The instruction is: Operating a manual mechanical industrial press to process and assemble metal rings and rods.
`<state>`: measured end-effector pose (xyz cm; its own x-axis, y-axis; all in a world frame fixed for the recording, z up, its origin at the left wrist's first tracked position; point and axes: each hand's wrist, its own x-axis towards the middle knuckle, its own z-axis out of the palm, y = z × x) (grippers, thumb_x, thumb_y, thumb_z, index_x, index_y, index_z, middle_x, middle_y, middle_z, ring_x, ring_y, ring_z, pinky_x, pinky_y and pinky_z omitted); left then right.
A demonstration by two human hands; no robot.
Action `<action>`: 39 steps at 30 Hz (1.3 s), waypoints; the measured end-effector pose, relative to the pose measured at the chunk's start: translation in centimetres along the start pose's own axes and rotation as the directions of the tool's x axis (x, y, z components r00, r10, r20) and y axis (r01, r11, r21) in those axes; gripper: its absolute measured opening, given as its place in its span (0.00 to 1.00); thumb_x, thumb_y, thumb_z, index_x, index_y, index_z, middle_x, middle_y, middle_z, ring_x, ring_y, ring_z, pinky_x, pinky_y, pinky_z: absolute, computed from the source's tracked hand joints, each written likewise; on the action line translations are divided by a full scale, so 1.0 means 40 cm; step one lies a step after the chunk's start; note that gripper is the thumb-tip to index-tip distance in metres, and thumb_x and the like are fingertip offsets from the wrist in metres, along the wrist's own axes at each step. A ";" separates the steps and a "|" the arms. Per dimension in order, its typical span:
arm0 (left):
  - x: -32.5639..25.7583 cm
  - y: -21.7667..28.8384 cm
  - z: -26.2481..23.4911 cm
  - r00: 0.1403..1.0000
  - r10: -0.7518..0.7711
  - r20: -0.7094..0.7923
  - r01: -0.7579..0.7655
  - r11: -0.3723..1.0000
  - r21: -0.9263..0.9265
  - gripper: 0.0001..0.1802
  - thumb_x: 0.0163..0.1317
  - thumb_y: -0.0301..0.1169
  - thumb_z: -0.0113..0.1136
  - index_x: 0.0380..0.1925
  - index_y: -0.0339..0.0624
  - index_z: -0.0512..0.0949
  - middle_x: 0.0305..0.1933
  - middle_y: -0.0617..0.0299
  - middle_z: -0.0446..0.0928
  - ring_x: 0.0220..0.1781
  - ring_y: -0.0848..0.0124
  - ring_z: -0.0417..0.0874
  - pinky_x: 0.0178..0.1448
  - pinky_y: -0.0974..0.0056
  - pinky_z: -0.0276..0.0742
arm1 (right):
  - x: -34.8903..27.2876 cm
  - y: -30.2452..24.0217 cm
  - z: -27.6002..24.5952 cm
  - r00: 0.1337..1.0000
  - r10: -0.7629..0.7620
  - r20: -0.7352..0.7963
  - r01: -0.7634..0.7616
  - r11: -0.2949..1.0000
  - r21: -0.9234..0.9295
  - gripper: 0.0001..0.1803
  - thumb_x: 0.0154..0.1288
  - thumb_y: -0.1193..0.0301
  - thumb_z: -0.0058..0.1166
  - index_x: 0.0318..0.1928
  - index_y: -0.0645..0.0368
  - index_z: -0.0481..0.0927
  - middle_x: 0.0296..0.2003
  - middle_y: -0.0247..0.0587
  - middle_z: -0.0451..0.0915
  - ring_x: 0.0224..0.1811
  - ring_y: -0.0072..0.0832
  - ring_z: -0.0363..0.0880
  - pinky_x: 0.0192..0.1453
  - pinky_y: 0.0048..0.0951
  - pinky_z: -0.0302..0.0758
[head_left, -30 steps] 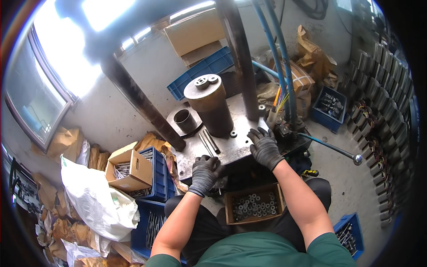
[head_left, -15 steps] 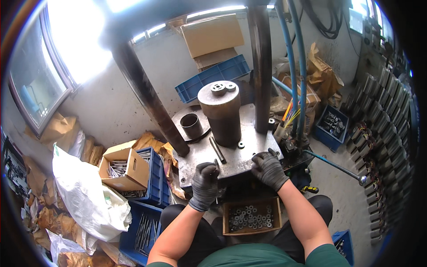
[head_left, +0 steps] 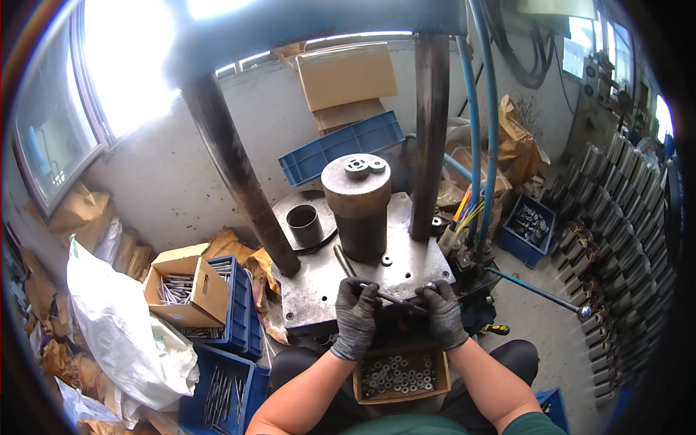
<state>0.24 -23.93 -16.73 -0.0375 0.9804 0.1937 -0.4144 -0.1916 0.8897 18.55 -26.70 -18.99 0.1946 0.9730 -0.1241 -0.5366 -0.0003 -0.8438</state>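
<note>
Over the front edge of the steel press plate [head_left: 304, 293], my left hand [head_left: 355, 319], in a dark grey glove, is closed on a slim metal shaft [head_left: 397, 300]. The shaft slants down to the right, its far end close to the right hand's fingers. My gloved right hand [head_left: 444, 313] pinches a small metal ring [head_left: 431, 286], apparently a bearing. A second metal rod [head_left: 344, 259] lies on the plate just beyond my left hand. Behind it a thick steel cylinder [head_left: 357, 210] stands upright, bearing a round slotted piece [head_left: 356, 168] and a small ring [head_left: 378, 166].
Between my knees sits a box [head_left: 403, 397] of small rings. Blue crates [head_left: 250, 388] and a cardboard box [head_left: 190, 312] with metal shafts stand left. Two press columns [head_left: 429, 138] rise from the plate. A blue lever [head_left: 533, 286] projects right, near stacked metal parts [head_left: 609, 210].
My left hand has turned the shaft from upright to slanting rightward. Both hands have come closer together, and a ring now shows in the right fingers. The view has shifted slightly.
</note>
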 end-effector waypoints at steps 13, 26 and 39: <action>-0.063 -0.170 0.043 0.872 -0.345 0.348 0.293 0.936 0.193 0.17 0.74 0.33 0.62 0.56 0.35 0.74 0.51 0.57 0.83 0.53 0.70 0.83 0.59 0.64 0.80 | -0.007 0.040 -0.070 1.000 -0.013 0.013 0.015 0.984 -0.177 0.03 0.74 0.74 0.54 0.45 0.55 0.78 0.36 0.27 0.77 0.40 0.16 0.75 0.45 0.24 0.77; -0.094 -0.111 0.033 0.699 -0.505 0.506 0.538 0.838 0.092 0.23 0.75 0.42 0.61 0.60 0.42 0.69 0.45 0.62 0.81 0.43 0.74 0.83 0.48 0.68 0.82 | 0.022 -0.025 -0.097 0.987 0.159 -0.030 -0.147 0.960 0.238 0.24 0.68 0.83 0.50 0.64 0.64 0.70 0.55 0.50 0.78 0.56 0.45 0.84 0.59 0.44 0.85; -0.110 -0.108 0.034 0.604 -0.619 0.502 0.266 0.750 0.606 0.19 0.70 0.31 0.66 0.57 0.39 0.75 0.51 0.58 0.80 0.55 0.72 0.78 0.63 0.62 0.77 | 0.028 -0.054 -0.107 0.996 0.090 0.014 -0.090 0.957 0.275 0.21 0.73 0.78 0.51 0.64 0.66 0.71 0.57 0.57 0.81 0.58 0.50 0.83 0.63 0.49 0.82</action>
<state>3.44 -27.49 -20.85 0.6901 0.6874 -0.2266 0.2298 0.0887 0.9692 23.45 -26.59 -19.54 0.1339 0.9722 -0.1922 -0.7571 -0.0248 -0.6528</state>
